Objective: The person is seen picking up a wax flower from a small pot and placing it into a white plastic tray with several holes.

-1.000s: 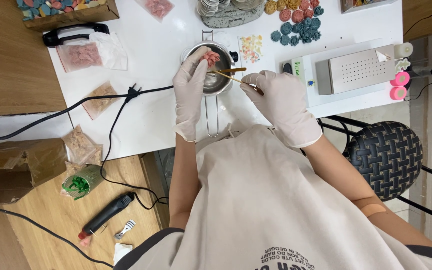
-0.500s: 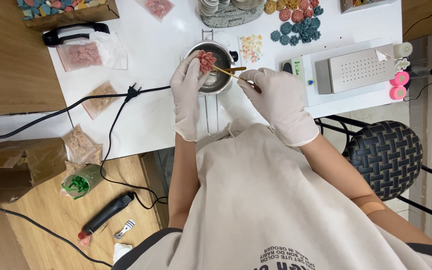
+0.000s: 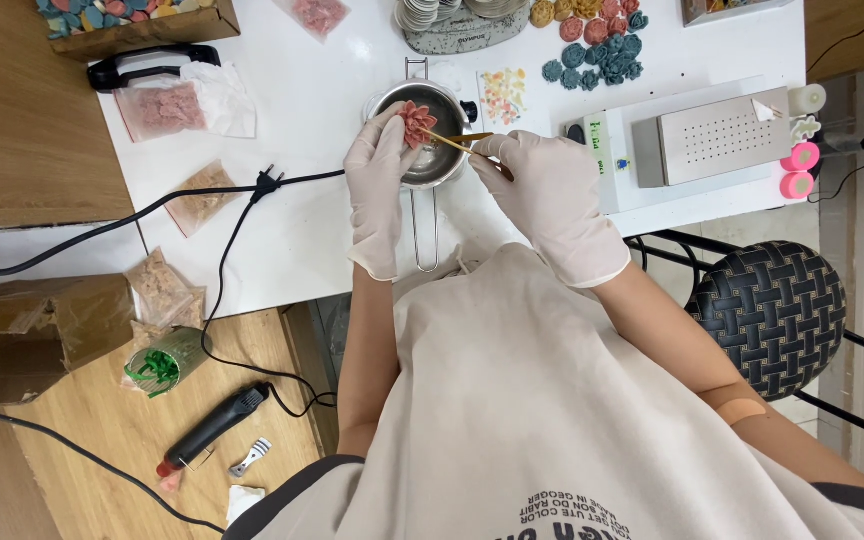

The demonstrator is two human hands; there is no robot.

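Note:
My left hand (image 3: 377,190), in a white glove, holds a pink flower-shaped piece (image 3: 415,122) over a small metal pot (image 3: 439,150) with a long wire handle. My right hand (image 3: 547,195), also gloved, grips a thin brown stick (image 3: 452,143) whose tip touches the flower. Both hands meet above the pot on the white table (image 3: 302,230).
A white machine with a perforated metal top (image 3: 712,135) stands to the right, pink rolls (image 3: 800,170) beside it. Coloured flower pieces (image 3: 602,45) and clear bags (image 3: 167,108) lie at the back. A black cable (image 3: 202,200) crosses the table. A woven black chair (image 3: 772,310) is on the right.
Both hands have stayed over the pot. The flower piece has turned a little in my left fingers and the stick tip has shifted against it.

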